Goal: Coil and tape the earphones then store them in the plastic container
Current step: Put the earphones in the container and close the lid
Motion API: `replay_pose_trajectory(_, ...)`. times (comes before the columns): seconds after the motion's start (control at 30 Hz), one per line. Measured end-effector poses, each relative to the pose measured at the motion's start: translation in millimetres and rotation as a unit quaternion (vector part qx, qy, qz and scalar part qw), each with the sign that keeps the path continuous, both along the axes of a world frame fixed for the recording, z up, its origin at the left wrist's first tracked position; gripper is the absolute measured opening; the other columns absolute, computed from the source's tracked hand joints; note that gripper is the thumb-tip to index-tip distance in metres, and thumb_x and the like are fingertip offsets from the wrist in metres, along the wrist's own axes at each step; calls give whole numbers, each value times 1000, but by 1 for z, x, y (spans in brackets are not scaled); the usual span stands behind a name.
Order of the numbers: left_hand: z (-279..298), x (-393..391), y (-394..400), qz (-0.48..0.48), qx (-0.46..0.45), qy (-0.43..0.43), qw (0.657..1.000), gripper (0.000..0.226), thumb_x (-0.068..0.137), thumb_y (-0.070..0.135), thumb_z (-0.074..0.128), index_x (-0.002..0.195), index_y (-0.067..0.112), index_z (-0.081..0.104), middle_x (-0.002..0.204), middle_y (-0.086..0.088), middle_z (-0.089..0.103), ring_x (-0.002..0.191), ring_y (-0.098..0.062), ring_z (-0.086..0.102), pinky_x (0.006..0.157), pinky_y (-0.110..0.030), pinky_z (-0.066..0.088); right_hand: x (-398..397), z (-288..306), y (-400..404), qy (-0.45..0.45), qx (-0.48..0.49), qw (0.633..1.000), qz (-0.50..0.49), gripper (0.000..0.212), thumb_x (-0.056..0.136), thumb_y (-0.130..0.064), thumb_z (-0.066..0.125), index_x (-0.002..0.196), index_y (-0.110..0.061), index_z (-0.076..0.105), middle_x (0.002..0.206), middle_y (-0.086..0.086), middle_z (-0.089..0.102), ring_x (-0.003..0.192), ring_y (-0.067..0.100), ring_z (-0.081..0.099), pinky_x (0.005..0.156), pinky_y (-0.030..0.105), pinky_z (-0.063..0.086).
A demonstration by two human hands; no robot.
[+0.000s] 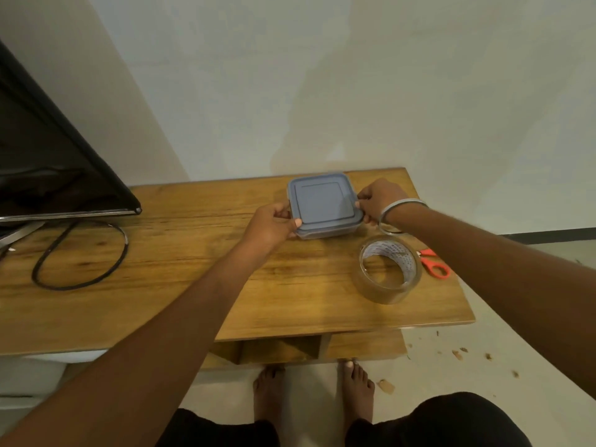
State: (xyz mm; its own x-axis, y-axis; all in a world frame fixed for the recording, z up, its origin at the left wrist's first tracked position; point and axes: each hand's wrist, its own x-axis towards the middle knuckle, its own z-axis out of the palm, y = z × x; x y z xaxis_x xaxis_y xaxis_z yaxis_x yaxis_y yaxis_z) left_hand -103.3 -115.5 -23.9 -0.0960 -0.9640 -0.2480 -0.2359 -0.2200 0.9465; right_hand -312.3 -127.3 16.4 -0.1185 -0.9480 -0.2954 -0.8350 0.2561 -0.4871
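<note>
A square plastic container (324, 204) with a grey-blue lid on it sits near the back of the wooden table (180, 285). My left hand (271, 225) grips its left front corner, thumb on the lid. At the container's right edge, my right hand (379, 200) holds the side with curled fingers. The earphones are not visible. A roll of clear tape (387, 269) lies on the table to the right front of the container.
Orange-handled scissors (433, 262) lie at the table's right edge behind the tape. A black screen (48, 162) stands at the left, with a looped black cable (80, 253) on the table beside it. My bare feet (312, 398) are on the floor below.
</note>
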Motion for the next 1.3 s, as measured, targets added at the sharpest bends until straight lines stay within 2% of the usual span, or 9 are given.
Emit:
replay_pose_trajectory(0.07,-1,-13,-8,3,6,0,1000,52,91,-4,61,140,2,46,93,3,57,99,-19,59,78,-26,55,-11,-4,-2,4,-12,1000,-8,26,96,-17,50,104,0,68,89,19,70,71,28,63,76,36,53)
replay_pose_trajectory(0.2,-5,-35,-16,17,0,4,1000,54,89,-3,63,140,2,45,116,-14,62,107,-23,61,82,-28,55,-29,-8,-4,1,-45,999,-31,29,96,-18,48,106,2,68,101,24,67,94,38,63,88,43,51)
replay_pose_trajectory(0.43,-8,-62,-25,35,-11,30,999,53,90,-1,64,139,0,45,103,-8,59,108,-26,62,90,-34,56,-52,-16,-11,13,-74,995,-58,30,97,-16,46,107,3,66,102,27,66,99,40,61,89,39,50)
replay_pose_trajectory(0.6,-9,-77,-32,19,-14,21,1000,52,91,1,63,140,1,45,113,-12,61,110,-26,62,88,-31,56,-64,-22,-12,45,-91,992,-73,30,96,-11,42,110,3,64,110,26,63,102,41,58,82,34,45)
replay_pose_trajectory(0.83,-7,-87,-28,27,3,7,1000,57,93,7,61,145,5,38,127,-15,57,111,-23,61,90,-30,55,-70,-23,-2,62,-117,989,-65,26,95,-5,42,103,5,64,104,26,65,99,41,59,81,34,46)
replay_pose_trajectory(0.93,-4,-85,-14,51,27,-9,998,59,97,15,57,150,9,29,135,-9,50,93,-16,64,91,-35,56,-71,-22,9,62,-136,986,-78,27,97,-6,39,100,9,61,105,28,63,100,41,57,78,34,41)
replay_pose_trajectory(1.0,-3,-83,0,53,43,-37,997,56,98,23,56,148,10,32,135,-7,50,85,-14,65,89,-39,57,-73,-27,23,69,-138,984,-92,28,96,-8,39,104,8,60,110,27,61,103,40,55,82,35,41)
replay_pose_trajectory(1.17,15,-85,41,-55,84,-134,986,38,94,43,58,121,16,56,112,-2,62,91,-19,64,82,-39,60,-74,-43,68,93,-119,985,-80,27,93,-14,50,116,-8,62,121,14,51,106,33,53,96,42,46)
replay_pose_trajectory(1.3,25,-88,68,-124,87,-165,975,47,89,40,67,128,16,56,114,-2,59,92,-20,65,61,-27,58,-71,-46,97,136,-61,988,-44,34,92,-33,51,125,-24,54,130,6,44,120,30,42,100,50,37)
